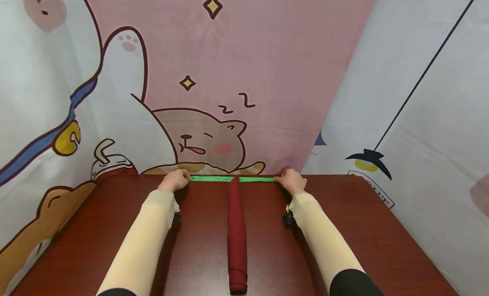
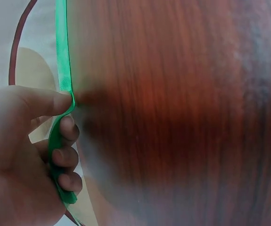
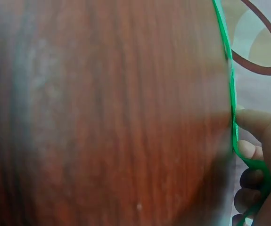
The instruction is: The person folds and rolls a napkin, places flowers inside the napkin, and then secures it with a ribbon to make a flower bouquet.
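A green ribbon (image 1: 210, 179) is stretched straight along the far edge of the table, between my two hands. My left hand (image 1: 175, 180) pinches its left part between thumb and curled fingers; in the left wrist view the loose end trails down across the palm. On the other side my right hand (image 1: 292, 181) pinches the ribbon, and its tail runs into the curled fingers in the right wrist view. A long dark red fabric roll (image 1: 237, 236) lies lengthwise on the table between my forearms. Its narrow far tip overlaps the middle of the ribbon in the head view.
The brown wooden table (image 1: 382, 245) fills the lower part of the head view. Right behind its far edge hangs a cloth backdrop (image 1: 282, 75) with cartoon animals printed on it.
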`<state>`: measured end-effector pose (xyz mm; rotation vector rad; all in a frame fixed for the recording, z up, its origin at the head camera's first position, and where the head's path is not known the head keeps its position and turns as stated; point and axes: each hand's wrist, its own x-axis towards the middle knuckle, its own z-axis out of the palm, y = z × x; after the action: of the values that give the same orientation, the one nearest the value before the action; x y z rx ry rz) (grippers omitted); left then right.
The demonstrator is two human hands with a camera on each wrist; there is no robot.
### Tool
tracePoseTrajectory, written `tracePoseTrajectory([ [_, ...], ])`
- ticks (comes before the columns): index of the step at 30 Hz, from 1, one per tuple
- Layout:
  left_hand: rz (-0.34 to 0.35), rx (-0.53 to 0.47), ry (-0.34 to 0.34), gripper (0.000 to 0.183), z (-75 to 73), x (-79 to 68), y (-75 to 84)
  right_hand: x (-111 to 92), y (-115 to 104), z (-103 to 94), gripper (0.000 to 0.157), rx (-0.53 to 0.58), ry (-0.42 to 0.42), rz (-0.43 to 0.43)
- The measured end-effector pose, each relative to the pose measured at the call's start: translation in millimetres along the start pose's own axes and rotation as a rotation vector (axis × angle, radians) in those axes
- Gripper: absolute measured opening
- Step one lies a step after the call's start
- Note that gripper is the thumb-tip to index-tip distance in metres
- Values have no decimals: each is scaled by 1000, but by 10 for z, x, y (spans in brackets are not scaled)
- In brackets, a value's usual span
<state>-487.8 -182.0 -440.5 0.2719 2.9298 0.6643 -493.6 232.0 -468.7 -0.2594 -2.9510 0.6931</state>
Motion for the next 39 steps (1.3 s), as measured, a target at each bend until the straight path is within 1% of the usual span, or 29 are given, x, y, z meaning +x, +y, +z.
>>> tracePoseTrajectory([
  [6,-19,-3,-18,20,-44,-35,23,-25,-5,-55,37,4,-22,-10],
  [10,-11,-7,-20,18,-68,-55,21,-28,24,-88,36,19,-30,-34],
  [15,17,-30,-14,15,-80,-99,14,-28,85,-83,36,36,-43,-70],
  [18,29,-43,-15,14,-73,-133,-1,-34,120,-64,36,45,-43,-85],
  [26,9,-51,-42,18,-53,-213,-39,-90,148,-82,36,46,-57,-105],
  [36,42,-74,-22,13,-14,-309,-47,-170,236,-54,37,58,-75,-107],
  [39,37,-98,-22,13,8,-329,-57,-214,263,-50,36,68,-72,-104],
])
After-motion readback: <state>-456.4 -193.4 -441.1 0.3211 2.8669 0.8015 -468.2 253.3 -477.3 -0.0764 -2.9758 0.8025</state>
